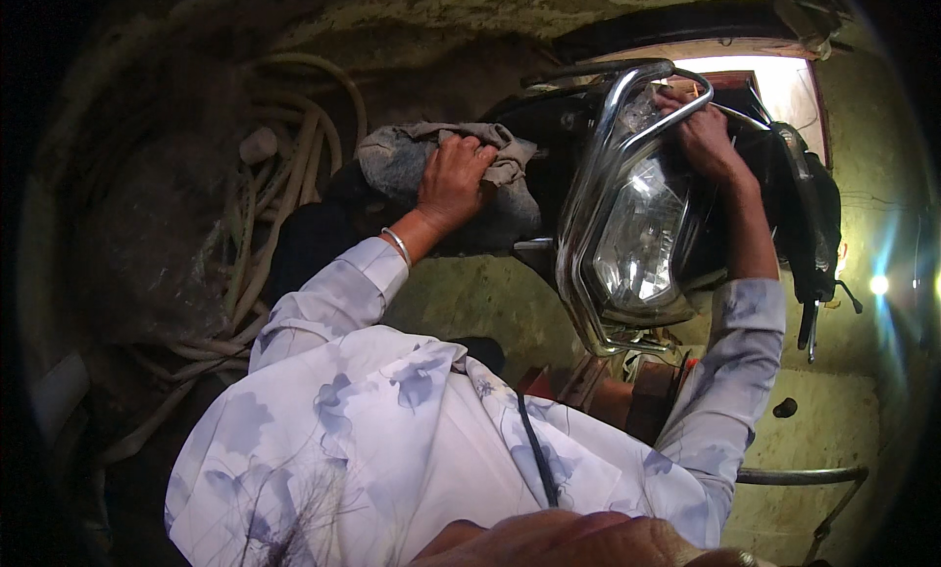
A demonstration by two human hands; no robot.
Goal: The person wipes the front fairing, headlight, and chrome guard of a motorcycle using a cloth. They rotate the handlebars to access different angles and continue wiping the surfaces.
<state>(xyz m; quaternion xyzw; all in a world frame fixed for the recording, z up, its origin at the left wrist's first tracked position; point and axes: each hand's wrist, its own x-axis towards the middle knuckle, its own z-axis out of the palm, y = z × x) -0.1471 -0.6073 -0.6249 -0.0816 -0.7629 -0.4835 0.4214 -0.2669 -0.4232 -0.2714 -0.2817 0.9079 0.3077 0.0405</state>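
Note:
A motorcycle with a clear headlight (641,243) and a chrome front guard (577,258) is before me. With my left hand (457,176) I press a grey cloth (397,163) over the dark front part left of the guard, probably the mudguard or wheel. My fingers are bent over the folded cloth. My right hand (698,129) reaches past the upper end of the chrome guard, beside a clear lamp lens (639,113). Its fingers are partly behind the bar, so whether they grip anything cannot be told.
A coiled pale hose (298,155) lies on the left, beside clear plastic sheeting (195,273). The motorcycle's handlebar end and lever (811,324) stick out on the right. A curved metal tube (801,477) is at the lower right. Mottled walls stand close by.

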